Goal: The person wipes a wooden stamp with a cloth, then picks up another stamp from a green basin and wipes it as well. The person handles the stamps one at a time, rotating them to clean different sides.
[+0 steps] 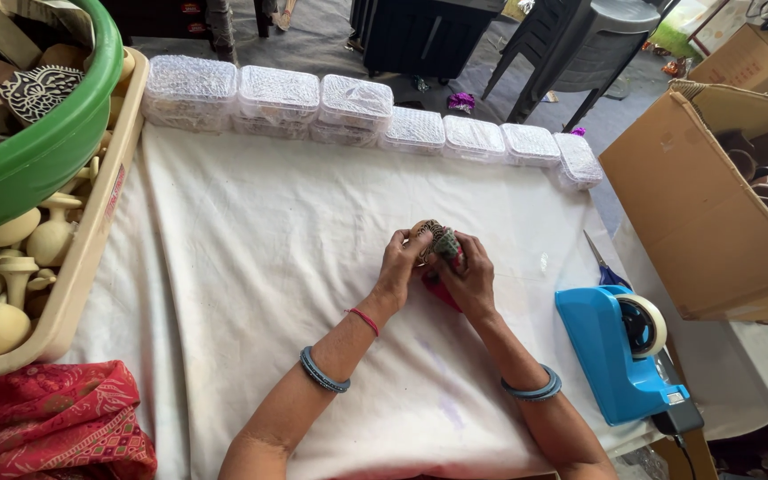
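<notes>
Hands, two, working together at the middle of the white cloth (268,231). Left hand (399,267): fingers curled round a small carved wooden block (426,233), brown with a dark pattern, which we see raised just above the cloth. Right hand (470,280): fingers closed on the same item from the other side, with a small green patterned piece (446,242) at the fingertips and a scrap of pink-red material (437,289) beneath the palm; whether that green piece is part of the block or separate we cannot tell at this size. Both wrists carry blue-grey bangles; the left also a thin red thread.

Surroundings, as we list them:
- Row of clear plastic lidded boxes (353,105), along the far edge of the cloth.
- Blue tape dispenser (620,351) with a roll of clear tape, near the right forearm; blue-handled scissors (604,267) just behind it.
- Open cardboard carton (695,213), far right, holding dark brown rounded items.
- Beige tray (91,249), far left, with pale wooden turned pieces (2,267); a green tub (46,151) of carved blocks rests over it.
- Red patterned fabric (51,418), near left corner.
</notes>
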